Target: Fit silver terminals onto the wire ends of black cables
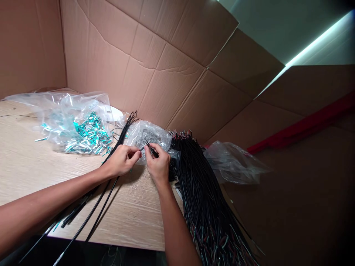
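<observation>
My left hand (124, 159) is closed in a pinch on a black cable, whose short dark end (142, 148) points toward my right hand. My right hand (158, 162) is wrapped round a small black pointed tool (152, 150) that looks like tweezers or slim cutters. Its tips are close to the cable end, but I cannot tell whether they touch. Just behind both hands sits a clear plastic bag (163, 136) with a heap of fine silvery wire scraps (148, 136). Several black cables (122, 135) pass under my left wrist and run to the table's front edge.
A clear bag (66, 99) of teal and silver foil strips (94, 129) lies at left on the wooden table (138, 225). A thick bundle of black cables (199, 177) hangs over the right side. Another clear bag (233, 162) lies beyond it. Cardboard walls (116, 55) enclose the back.
</observation>
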Tool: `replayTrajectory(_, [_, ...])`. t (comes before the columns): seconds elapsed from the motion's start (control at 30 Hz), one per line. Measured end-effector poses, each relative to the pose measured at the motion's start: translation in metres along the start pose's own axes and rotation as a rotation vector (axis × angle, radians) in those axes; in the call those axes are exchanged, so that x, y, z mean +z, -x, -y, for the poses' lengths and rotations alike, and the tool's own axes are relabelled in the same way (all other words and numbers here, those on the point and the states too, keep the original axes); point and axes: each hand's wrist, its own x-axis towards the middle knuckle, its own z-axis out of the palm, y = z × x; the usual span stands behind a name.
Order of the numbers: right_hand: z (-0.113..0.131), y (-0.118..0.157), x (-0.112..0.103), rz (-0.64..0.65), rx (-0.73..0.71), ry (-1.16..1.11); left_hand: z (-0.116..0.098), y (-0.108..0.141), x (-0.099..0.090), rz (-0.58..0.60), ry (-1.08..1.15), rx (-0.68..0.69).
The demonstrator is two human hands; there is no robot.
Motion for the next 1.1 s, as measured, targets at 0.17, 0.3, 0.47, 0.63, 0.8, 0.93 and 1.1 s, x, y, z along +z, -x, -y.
replayTrajectory(0.17, [0.005,-0.002,-0.005,0.026,0.071,-0.096,0.002,-0.002,0.002,-0.018,0.017,-0.018])
replayTrajectory(0.3, [0.006,-0.010,-0.024,0.069,0.099,-0.108,0.007,-0.007,0.001,0.027,0.383,-0.232])
replayTrajectory(0.47, [-0.005,-0.014,-0.032,0.218,0.020,0.064,0.008,-0.012,-0.006,0.067,0.828,-0.452])
replayTrajectory(0.63, [-0.009,-0.011,-0.024,0.272,0.022,0.068,0.003,-0.013,-0.009,0.072,0.998,-0.555])
replayTrajectory(0.8, [-0.007,-0.008,-0.016,0.253,0.009,0.090,0.001,-0.010,-0.007,0.125,0.978,-0.525])
replayTrajectory(0.93, [-0.006,-0.008,-0.012,0.264,0.055,0.074,0.003,-0.010,-0.006,0.137,0.798,-0.441])
replayTrajectory(1.1, [-0.011,-0.009,-0.008,0.354,0.217,-0.075,0.003,-0.011,-0.003,0.107,0.747,-0.455])
